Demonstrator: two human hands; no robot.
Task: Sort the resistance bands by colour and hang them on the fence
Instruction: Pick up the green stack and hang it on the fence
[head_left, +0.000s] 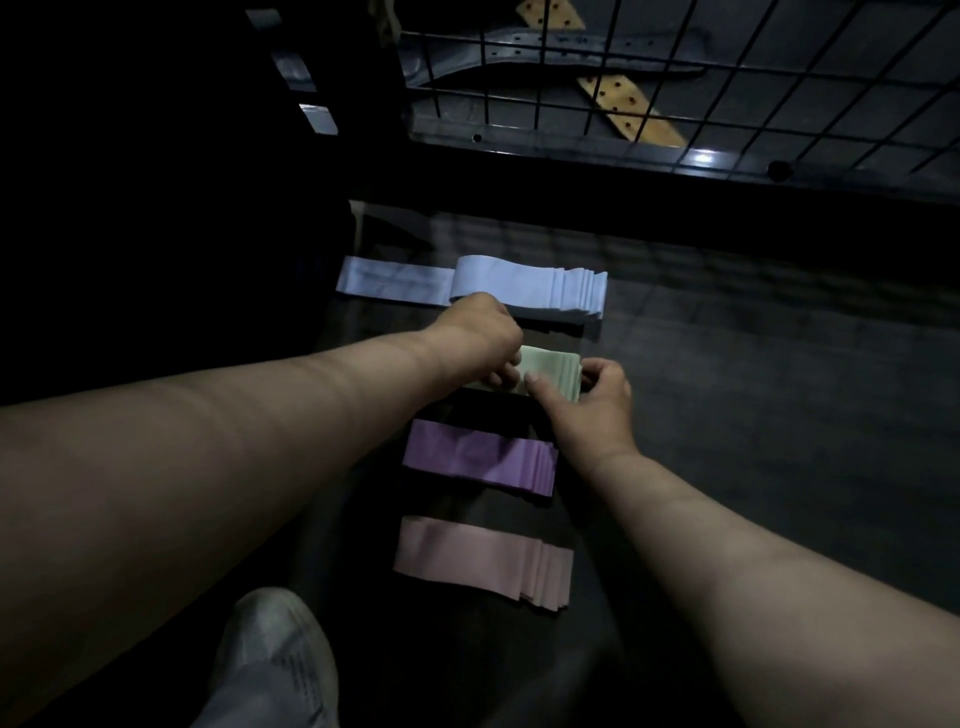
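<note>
Dim light; the view looks down on a dark floor (753, 389).

Four stacks of bands lie in a column, sorted by colour. From farthest to nearest they are the pale blue stack (530, 286), green stack (553, 366), purple stack (478, 457) and pink stack (478, 558). The stacks lie apart, with strips of dark floor between them. In each, the right-hand ends are fanned so the layers show. One single blue band (389, 280) lies flat, reaching left from under the pale blue stack.

Both hands are on the green stack. The left hand (483, 332) has its fingers curled down over the stack's left end, and its knuckles hide that end. The right hand (592, 400) grips the right end, thumb on top and fingers wrapped round the far edge. The stack appears to rest on the floor, though whether it is lifted cannot be told.

The wire fence (727, 78) stands beyond the stacks, upper right. No bands can be made out on it. A pale shoe (270, 660) shows at the bottom edge.
</note>
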